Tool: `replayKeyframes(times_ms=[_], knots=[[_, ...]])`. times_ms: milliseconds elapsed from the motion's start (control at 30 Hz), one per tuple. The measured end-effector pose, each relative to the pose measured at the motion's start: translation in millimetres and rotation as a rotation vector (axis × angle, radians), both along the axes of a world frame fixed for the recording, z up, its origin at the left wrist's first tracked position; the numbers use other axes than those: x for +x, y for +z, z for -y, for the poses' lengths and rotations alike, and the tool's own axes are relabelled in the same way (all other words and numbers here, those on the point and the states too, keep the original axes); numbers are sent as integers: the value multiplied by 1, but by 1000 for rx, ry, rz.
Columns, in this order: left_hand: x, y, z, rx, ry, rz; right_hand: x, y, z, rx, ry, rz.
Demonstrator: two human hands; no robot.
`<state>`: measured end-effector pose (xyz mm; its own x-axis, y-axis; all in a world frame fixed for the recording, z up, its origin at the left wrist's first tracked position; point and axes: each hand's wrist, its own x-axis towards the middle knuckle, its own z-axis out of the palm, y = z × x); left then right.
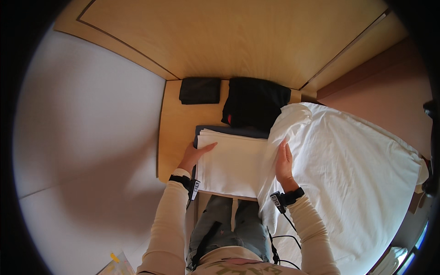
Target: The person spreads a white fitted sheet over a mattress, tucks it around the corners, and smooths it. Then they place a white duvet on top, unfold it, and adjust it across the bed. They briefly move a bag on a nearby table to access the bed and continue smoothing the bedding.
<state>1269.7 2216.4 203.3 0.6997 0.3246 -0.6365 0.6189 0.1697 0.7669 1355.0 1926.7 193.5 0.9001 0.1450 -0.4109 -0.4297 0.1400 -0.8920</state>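
The left hand [195, 156] sits at the left edge of a folded cream cloth [233, 165], its thumb stretched across the top; its other fingers are mostly hidden, so I cannot tell how firmly it grips. The right hand [284, 162] stands on edge at the opposite side, fingers nearly straight and close together, resting against loose folds of a white sheet [353, 174] with no clear grip on anything.

With one hand at either side, the cream cloth is probably being kept square and its layers even. It lies flat near the front edge of a wooden table [172, 121], on top of a dark grey cloth [247, 132] that shows along its back and left edges.

The white sheet hides the cream cloth's right edge and seems the main obstruction there. Just behind, a black garment [254, 103] leaves little room at the back, while a small black folded item [200, 90] lies apart to its left. A wooden panel [238, 41] closes off the rear. A cable [291, 222] hanging from the right wristband [293, 196] could snag on the sheet.
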Motion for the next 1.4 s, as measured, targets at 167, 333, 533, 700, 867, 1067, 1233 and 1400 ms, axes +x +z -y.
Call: replayKeyframes(times_ms=[167,333,533,700,867,1067,1233,1400], knots=[[0,-17,-10,200,-9,87,-1,6,0,65,-158,-47],[-21,-16,-72,225,-89,119,-5,27,-2,86,-321,23],[-10,24,-145,926,-217,-25,0,53,-42,28,-547,40],[100,7,-109,1102,-162,433,6,57,-74,-77,-723,67],[183,-27,-113,966,26,-333,14,55,-56,-31,-809,169],[179,-49,-142,133,96,-6,12,36,-46,-67,-774,153],[161,-40,-176,305,84,200,16,16,-57,3,-711,175],[139,-38,-207,935,66,202,18,20,-58,2,-664,196]])
